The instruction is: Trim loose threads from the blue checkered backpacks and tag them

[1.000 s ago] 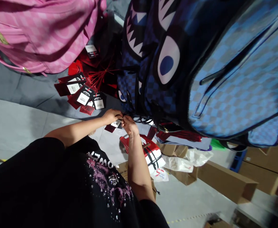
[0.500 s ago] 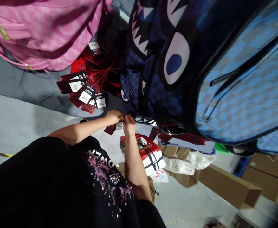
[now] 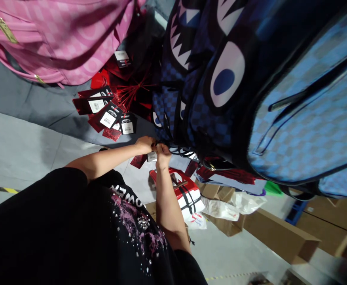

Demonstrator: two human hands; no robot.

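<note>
My left hand [image 3: 146, 145] and my right hand [image 3: 162, 153] meet fingertip to fingertip at the lower edge of a blue checkered backpack [image 3: 173, 95] with eyes and teeth on it. Both are closed in a pinch. From between them hangs a black hang tag with a white barcode label [image 3: 152, 156], beside a dark red card [image 3: 138, 161]. The cord or loop inside the fingers is too small to make out. Just left of the hands lies a fan of red and black hang tags [image 3: 110, 116] on red strings.
A pink checkered backpack [image 3: 72, 43] lies at upper left on the grey-covered table [image 3: 27, 95]. A larger light-blue checkered backpack [image 3: 304, 118] leans in from the right. Below stand a red and white bag [image 3: 188, 194], plastic bags [image 3: 220, 208] and cardboard boxes [image 3: 280, 233].
The view has shifted slightly, so the backpacks sit a little further right. Both hands stay pinched together at the same spot by the blue backpack, with the tags still hanging there.
</note>
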